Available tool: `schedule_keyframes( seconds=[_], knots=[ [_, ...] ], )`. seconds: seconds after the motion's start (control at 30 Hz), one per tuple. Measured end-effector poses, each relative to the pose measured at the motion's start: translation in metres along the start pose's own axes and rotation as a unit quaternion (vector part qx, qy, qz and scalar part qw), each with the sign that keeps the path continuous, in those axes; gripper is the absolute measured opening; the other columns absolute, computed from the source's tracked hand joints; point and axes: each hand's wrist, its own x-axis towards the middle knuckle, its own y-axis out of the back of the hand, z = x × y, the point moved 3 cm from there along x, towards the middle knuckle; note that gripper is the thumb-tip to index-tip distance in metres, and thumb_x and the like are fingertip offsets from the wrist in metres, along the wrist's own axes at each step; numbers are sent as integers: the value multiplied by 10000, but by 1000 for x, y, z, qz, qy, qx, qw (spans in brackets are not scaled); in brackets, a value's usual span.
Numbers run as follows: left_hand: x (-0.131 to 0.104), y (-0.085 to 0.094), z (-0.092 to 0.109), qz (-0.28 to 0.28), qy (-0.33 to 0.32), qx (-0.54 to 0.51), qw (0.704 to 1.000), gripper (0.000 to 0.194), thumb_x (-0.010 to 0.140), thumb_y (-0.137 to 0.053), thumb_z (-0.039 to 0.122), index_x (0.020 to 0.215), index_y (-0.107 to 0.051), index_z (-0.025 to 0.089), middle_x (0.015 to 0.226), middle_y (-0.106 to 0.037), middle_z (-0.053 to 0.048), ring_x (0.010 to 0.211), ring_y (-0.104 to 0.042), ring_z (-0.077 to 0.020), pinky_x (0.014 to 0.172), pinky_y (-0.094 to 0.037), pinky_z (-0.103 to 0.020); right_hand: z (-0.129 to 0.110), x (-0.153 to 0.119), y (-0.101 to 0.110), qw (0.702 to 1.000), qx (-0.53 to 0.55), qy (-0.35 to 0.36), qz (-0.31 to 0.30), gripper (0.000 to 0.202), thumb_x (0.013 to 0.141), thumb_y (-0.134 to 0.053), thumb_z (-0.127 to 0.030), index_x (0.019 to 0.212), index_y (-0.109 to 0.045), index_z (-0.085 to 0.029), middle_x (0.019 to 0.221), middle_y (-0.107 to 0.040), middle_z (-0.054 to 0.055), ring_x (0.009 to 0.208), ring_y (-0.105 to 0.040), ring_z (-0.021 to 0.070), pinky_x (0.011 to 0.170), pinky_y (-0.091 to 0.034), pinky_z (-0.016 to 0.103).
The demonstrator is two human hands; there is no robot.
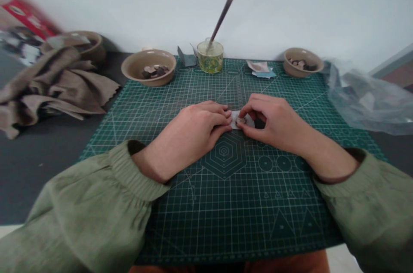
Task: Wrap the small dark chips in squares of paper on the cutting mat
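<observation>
A small pale strip (235, 125) lies on the green cutting mat (226, 221), between my two hands. My left hand (201, 129) rests over its left end, fingers together and pressing it flat against the mat. With thumb and index finger, my right hand (271, 120) pinches a small round brownish piece (240, 121) on top of the strip. Part of the strip is hidden under my fingers.
Bowls of small dark and tan pieces stand at the back left (149, 67) and back right (303, 62). Between them are a glass (210, 56) with thin sticks and some papers (261, 69). Brown cloth (64, 79) lies left, a clear plastic bag (371, 96) right.
</observation>
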Motion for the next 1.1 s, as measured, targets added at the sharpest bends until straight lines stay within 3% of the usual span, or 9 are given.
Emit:
schedule_keyframes(
  seconds=[0.3, 1.1],
  knots=[
    [2, 0, 0, -8, 32, -14, 999, 167, 1040, -718, 190, 1083, -879, 208, 1206, -865, -78, 1235, -796, -281, 1141, -634, -478, 1, 4, -1, 1000, -6, 2, 11, 50, 934, -763, -225, 960, -730, -198, 885, -673, 40, 774, -603, 201, 728, -442, 353],
    [3, 1, -2, -5, 30, -26, 999, 148, 1030, -739, 185, 1075, -879, 197, 1206, -865, -76, 1212, -798, -275, 1112, -647, -477, 1, 1, -1, 1000, 0, 2, 8, 53, 927, -763, -207, 972, -742, -188, 896, -682, 37, 780, -612, 188, 722, -462, 336]
  ],
)
